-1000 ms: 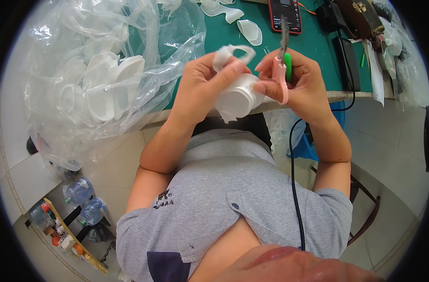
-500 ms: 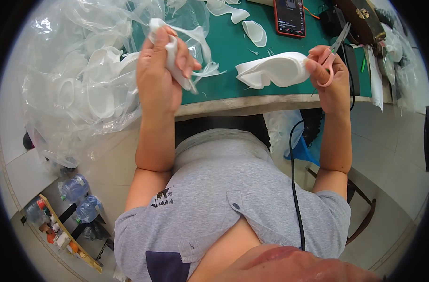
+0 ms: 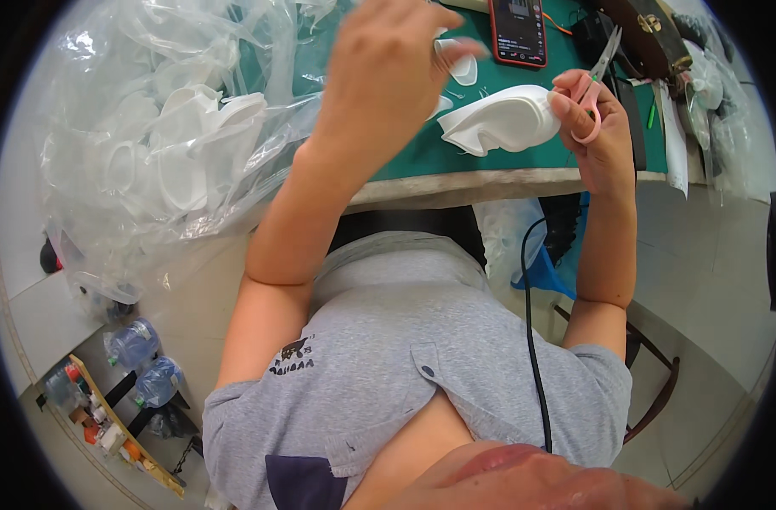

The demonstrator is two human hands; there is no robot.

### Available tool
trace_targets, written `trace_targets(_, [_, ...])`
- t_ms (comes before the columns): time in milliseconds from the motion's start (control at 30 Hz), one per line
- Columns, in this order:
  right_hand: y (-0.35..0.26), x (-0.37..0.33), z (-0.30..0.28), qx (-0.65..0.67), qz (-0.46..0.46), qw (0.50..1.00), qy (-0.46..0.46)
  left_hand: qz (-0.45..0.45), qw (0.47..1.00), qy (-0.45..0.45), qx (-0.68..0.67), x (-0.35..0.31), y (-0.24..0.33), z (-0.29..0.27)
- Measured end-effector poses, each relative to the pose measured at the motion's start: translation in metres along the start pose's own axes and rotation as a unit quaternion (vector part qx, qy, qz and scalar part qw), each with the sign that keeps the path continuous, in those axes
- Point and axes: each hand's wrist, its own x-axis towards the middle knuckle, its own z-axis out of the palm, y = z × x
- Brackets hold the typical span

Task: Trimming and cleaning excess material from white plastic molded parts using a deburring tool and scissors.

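My left hand, blurred by motion, is over the far part of the green table, with its thumb and fingertips apart. No held thing shows in it, though its palm is hidden. Beyond its thumb is a small white oval piece. My right hand pinches the rounded end of a white moulded piece between thumb and fingers. That piece is hollow, with a wavy edge. Pink-handled scissors hang on the same hand, blades pointing up and away.
A clear plastic bag of white moulded pieces covers the table's left side. A red-edged phone lies at the back. A black cable runs down past my chest. Further right are a dark case and more clear plastic.
My left hand has moved up and to the right, and the white strips it held no longer show in it. The right hand, white piece and scissors have barely moved.
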Motion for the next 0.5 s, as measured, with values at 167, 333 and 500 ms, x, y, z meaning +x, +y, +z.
trace_targets(167, [-0.001,0.011,-0.003,-0.008,-0.042,0.997,0.057,-0.087,0.941,-0.209,-0.251,-0.035,0.012,0.016])
trace_targets(333, [0.016,0.008,-0.022,-0.349,-0.174,0.912,0.125,-0.341,0.691,-0.157,-0.617,-0.058,0.014,0.007])
trace_targets(500, [0.010,-0.014,-0.041,-0.460,0.043,0.886,-0.040,-0.371,0.643,-0.039,-0.669,-0.065,0.014,-0.001])
